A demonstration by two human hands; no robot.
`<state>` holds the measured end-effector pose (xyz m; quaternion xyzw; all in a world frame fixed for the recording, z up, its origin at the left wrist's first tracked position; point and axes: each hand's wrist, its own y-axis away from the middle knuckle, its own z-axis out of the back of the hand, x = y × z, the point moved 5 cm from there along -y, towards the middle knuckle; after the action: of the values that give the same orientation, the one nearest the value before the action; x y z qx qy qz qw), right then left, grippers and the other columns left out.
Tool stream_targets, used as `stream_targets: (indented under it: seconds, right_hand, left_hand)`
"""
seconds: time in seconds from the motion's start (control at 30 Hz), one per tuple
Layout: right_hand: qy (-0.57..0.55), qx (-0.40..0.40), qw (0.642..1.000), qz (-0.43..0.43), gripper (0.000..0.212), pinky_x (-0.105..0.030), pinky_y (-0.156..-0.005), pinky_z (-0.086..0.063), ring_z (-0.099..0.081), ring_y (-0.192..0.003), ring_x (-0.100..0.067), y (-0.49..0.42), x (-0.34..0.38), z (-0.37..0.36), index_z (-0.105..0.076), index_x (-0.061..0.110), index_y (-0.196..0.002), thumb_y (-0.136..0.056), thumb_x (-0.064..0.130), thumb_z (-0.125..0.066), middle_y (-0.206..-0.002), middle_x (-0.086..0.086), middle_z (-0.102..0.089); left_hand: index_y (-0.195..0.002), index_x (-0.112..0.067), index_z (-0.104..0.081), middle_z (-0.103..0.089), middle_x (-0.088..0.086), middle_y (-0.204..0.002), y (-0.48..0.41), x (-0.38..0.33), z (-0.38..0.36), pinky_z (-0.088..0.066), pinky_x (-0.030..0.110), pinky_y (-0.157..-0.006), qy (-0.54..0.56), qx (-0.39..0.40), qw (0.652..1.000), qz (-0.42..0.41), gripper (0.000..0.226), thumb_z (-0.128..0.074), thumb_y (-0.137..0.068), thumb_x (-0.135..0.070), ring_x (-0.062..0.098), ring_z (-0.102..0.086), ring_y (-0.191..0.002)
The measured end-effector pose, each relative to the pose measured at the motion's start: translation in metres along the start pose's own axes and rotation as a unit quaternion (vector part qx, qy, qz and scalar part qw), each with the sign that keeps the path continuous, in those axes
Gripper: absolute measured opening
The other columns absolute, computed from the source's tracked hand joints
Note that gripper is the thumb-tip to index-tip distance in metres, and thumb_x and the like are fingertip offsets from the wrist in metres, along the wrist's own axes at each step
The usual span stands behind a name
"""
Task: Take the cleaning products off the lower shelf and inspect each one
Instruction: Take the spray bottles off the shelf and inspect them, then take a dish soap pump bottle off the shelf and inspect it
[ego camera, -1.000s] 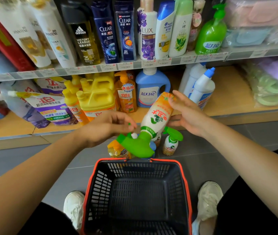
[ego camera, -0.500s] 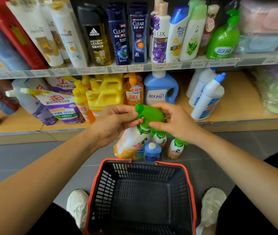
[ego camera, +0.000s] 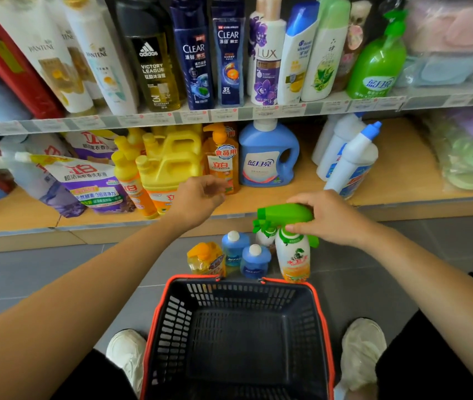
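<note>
While right hand [ego camera: 330,217] grips it, spray bottle [ego camera: 293,256] upright, green-topped.

Spray bottle [ego camera: 293,255], centre-right of frame: white body, orange base, green trigger head. Upright, gripped at the head by the right hand [ego camera: 330,217]; can't tell if its base is on the floor.

On the floor at centre, all upright and clustered just left of it:
- orange pump bottle [ego camera: 206,259]
- two small blue bottles [ego camera: 234,249] with white caps
- second sprayer [ego camera: 265,235], mostly hidden

On the lower shelf, mid-frame:
- blue detergent jug [ego camera: 267,157]
- orange pump soap [ego camera: 222,160]
- yellow jugs [ego camera: 172,166]
- purple refill pouches [ego camera: 85,183], leaning
- white blue-capped bottles [ego camera: 350,163] at right, tilted
</note>
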<state>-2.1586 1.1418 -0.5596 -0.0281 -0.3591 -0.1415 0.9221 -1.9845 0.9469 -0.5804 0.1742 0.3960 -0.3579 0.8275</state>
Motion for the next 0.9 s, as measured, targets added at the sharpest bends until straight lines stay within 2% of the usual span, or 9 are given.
stream_targets:
  seconds: [0.17, 0.27, 0.4, 0.47, 0.57, 0.63, 0.7, 0.8, 0.9]
  right_hand:
    - [0.024, 0.0, 0.999, -0.027, 0.036, -0.035, -0.078, -0.055, -0.065, -0.086, -0.005, -0.006, -0.022, -0.001, -0.072, 0.021, -0.112, -0.079, 0.029, -0.085, -0.095, 0.009, -0.072]
    - [0.034, 0.026, 0.999, -0.03, 0.037, -0.035, -0.078, -0.054, -0.066, -0.087, -0.01, -0.014, -0.033, -0.015, -0.073, 0.019, -0.112, -0.078, 0.028, -0.086, -0.096, 0.006, -0.073]
    - [0.085, 0.092, 0.991, -0.044, 0.037, -0.035, -0.073, -0.05, -0.063, -0.086, -0.016, -0.028, -0.055, -0.051, -0.071, 0.019, -0.107, -0.074, 0.029, -0.085, -0.094, 0.004, -0.07]
    - [0.127, 0.14, 0.98, -0.057, 0.027, -0.034, -0.065, -0.043, -0.061, -0.082, -0.018, -0.028, -0.07, -0.075, -0.07, 0.022, -0.096, -0.072, 0.028, -0.083, -0.084, 0.006, -0.066]
    - [0.157, 0.196, 0.965, -0.077, 0.022, -0.036, -0.066, -0.045, -0.064, -0.088, -0.027, -0.018, -0.097, -0.108, -0.065, 0.018, -0.087, -0.08, 0.036, -0.076, -0.088, -0.004, -0.07]
    - [0.18, 0.219, 0.956, -0.075, 0.022, -0.036, -0.063, -0.04, -0.063, -0.089, -0.031, -0.014, -0.109, -0.123, -0.057, 0.023, -0.083, -0.086, 0.04, -0.071, -0.091, -0.009, -0.069]
    - [0.195, 0.224, 0.952, -0.076, 0.019, -0.039, -0.067, -0.044, -0.062, -0.091, -0.032, -0.019, -0.113, -0.126, -0.052, 0.026, -0.083, -0.087, 0.033, -0.069, -0.092, -0.009, -0.068]
    - [0.204, 0.256, 0.941, -0.086, 0.021, -0.038, -0.077, -0.051, -0.063, -0.097, -0.028, -0.034, -0.113, -0.122, -0.062, 0.022, -0.092, -0.079, 0.025, -0.079, -0.101, -0.005, -0.069]
    - [0.152, 0.242, 0.953, -0.105, 0.053, -0.031, -0.084, -0.05, -0.064, -0.103, -0.021, -0.054, -0.111, -0.11, -0.069, 0.016, -0.118, -0.072, 0.034, -0.088, -0.114, 0.0, -0.069]
  left_hand:
    - [-0.14, -0.018, -0.056, -0.061, 0.006, -0.138, -0.036, 0.008, -0.007, -0.047, 0.037, -0.1, -0.17, -0.051, 0.983, -0.047, 0.051, -0.069, -0.091, -0.024, 0.027, -0.053, -0.126]
    - [-0.143, -0.02, -0.051, -0.053, 0.009, -0.146, -0.051, 0.013, -0.011, -0.036, 0.048, -0.108, -0.355, -0.07, 0.928, -0.09, 0.06, -0.068, -0.088, -0.036, 0.037, -0.037, -0.14]
    - [-0.151, -0.026, -0.035, -0.039, 0.016, -0.156, -0.074, 0.021, -0.015, -0.026, 0.055, -0.112, -0.493, -0.036, 0.865, -0.086, 0.074, -0.062, -0.087, -0.051, 0.04, -0.03, -0.144]
    - [-0.154, -0.031, -0.025, -0.033, 0.02, -0.159, -0.086, 0.022, -0.015, -0.026, 0.056, -0.111, -0.526, -0.015, 0.846, -0.09, 0.079, -0.06, -0.086, -0.055, 0.041, -0.032, -0.143]
    - [-0.157, -0.033, -0.015, -0.026, 0.02, -0.163, -0.099, 0.024, -0.018, -0.028, 0.055, -0.11, -0.546, 0.006, 0.833, -0.086, 0.084, -0.055, -0.088, -0.059, 0.039, -0.037, -0.141]
    - [-0.158, -0.031, -0.014, -0.027, 0.018, -0.163, -0.101, 0.026, -0.022, -0.028, 0.055, -0.108, -0.56, 0.002, 0.823, -0.09, 0.084, -0.052, -0.088, -0.058, 0.035, -0.043, -0.138]
    - [-0.158, -0.029, -0.015, -0.03, 0.016, -0.162, -0.1, 0.028, -0.024, -0.028, 0.054, -0.106, -0.57, 0.0, 0.816, -0.097, 0.083, -0.051, -0.088, -0.054, 0.032, -0.047, -0.135]
    - [-0.158, -0.027, -0.02, -0.034, 0.016, -0.161, -0.098, 0.031, -0.022, -0.025, 0.055, -0.109, -0.57, -0.001, 0.815, -0.108, 0.08, -0.051, -0.088, -0.048, 0.03, -0.048, -0.134]
    - [-0.157, -0.025, -0.025, -0.038, 0.016, -0.158, -0.088, 0.034, -0.021, -0.02, 0.056, -0.11, -0.564, -0.003, 0.815, -0.136, 0.077, -0.055, -0.087, -0.041, 0.031, -0.042, -0.14]
